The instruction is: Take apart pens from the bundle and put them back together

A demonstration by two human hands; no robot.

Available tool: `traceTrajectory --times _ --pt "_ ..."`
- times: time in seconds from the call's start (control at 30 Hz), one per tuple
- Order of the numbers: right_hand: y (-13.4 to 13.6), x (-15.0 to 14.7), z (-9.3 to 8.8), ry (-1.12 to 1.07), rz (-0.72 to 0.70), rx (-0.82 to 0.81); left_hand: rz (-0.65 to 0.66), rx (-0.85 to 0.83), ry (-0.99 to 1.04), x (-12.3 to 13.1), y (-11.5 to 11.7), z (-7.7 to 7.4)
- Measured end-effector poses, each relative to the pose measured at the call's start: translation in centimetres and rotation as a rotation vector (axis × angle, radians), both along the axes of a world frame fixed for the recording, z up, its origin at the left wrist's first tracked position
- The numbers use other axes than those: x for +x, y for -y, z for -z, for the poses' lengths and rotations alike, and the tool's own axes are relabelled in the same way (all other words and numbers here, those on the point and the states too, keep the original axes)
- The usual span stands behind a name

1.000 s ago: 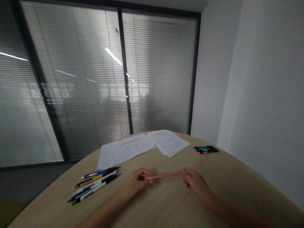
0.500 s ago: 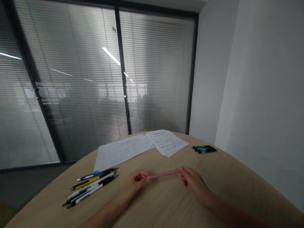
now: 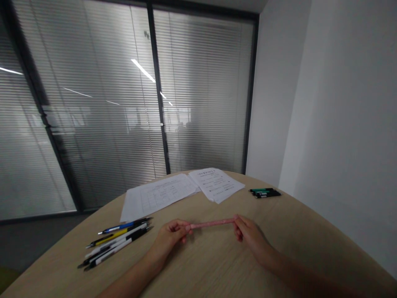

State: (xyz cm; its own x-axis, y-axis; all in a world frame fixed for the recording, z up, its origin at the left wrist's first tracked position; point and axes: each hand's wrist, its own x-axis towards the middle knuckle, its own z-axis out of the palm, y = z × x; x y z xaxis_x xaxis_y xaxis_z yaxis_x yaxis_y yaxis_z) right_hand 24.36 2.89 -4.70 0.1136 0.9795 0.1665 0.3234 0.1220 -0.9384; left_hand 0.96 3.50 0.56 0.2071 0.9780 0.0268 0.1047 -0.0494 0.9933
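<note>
A slim pink pen point(image 3: 212, 224) lies almost level above the wooden table, held by its two ends. My left hand point(image 3: 170, 236) pinches one end between thumb and fingers. My right hand point(image 3: 249, 236) holds the other end with its fingertips. The middle of the pen is bare, and both tips are hidden inside my fingers. Both forearms rise from the bottom of the picture. Several pens point(image 3: 116, 242) lie in a bundle to the left of my left hand.
The round wooden table point(image 3: 217, 265) curves away at both sides. Two printed paper sheets point(image 3: 158, 196) point(image 3: 215, 185) lie at its far side, with several dark markers point(image 3: 265, 193) to the right. Window blinds point(image 3: 93, 103) and a white wall point(image 3: 335, 124) stand behind.
The pink pen has gone from slanting up to the right to nearly level. The whole scene has slid slightly left in the view, so my head has turned a little right.
</note>
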Motion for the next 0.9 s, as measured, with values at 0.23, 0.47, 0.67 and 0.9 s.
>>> traceTrajectory --times 0.23,0.47,0.67,0.9 --pt "0.6 0.1 -0.3 0.236 0.045 0.038 -0.006 0.017 0.025 -0.1 -0.3 0.3" --pt "1.8 0.1 -0.7 0.399 0.078 0.192 0.0 -0.069 0.103 -0.4 -0.4 0.3" --pt "2.7 0.2 -1.0 0.531 0.083 0.35 0.021 -0.176 0.272 -0.6 -0.4 0.4" --pt "3.4 0.0 -1.1 0.574 0.068 0.552 0.056 -0.223 0.356 -0.7 -0.5 0.6"
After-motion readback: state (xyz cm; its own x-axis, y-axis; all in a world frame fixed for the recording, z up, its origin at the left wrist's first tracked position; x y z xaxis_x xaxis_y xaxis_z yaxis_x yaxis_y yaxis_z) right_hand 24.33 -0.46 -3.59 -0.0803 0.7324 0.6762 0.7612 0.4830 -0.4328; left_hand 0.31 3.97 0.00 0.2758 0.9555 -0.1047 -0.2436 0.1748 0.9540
